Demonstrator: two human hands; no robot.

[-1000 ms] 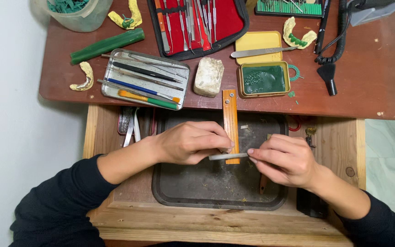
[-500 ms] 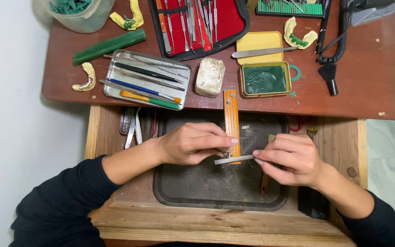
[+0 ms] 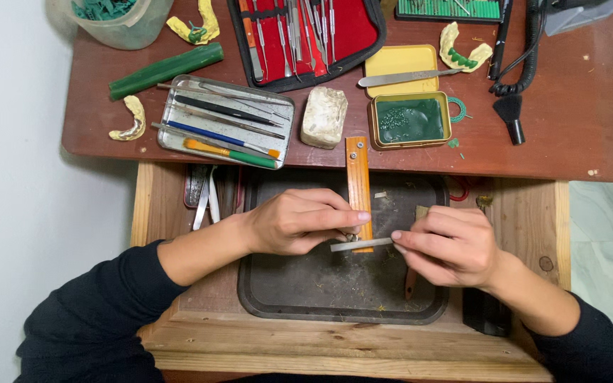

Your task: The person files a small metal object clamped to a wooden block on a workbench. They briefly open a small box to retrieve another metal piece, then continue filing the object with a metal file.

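Observation:
My left hand [image 3: 299, 221] pinches a small piece against the end of an orange wooden peg [image 3: 357, 183] that sticks out from the desk over a dark tray [image 3: 321, 284]. The piece is mostly hidden by my fingertips. My right hand [image 3: 448, 245] grips a flat metal file [image 3: 360, 245] by its handle end. The file lies level, with its tip under my left fingertips at the peg's end. Both hands are over the open wooden drawer [image 3: 526, 213] that holds the tray.
On the brown desk [image 3: 569, 128]: a metal tin of tools [image 3: 225, 120], a red instrument case [image 3: 299, 32], a pale block [image 3: 323, 115], a yellow tin of green wax [image 3: 409, 119], a green stick [image 3: 166, 69], yellow dental casts [image 3: 129, 119], a brush [image 3: 511, 113].
The file has shifted a little along the peg's end between the frames. Both hands stay in about the same place.

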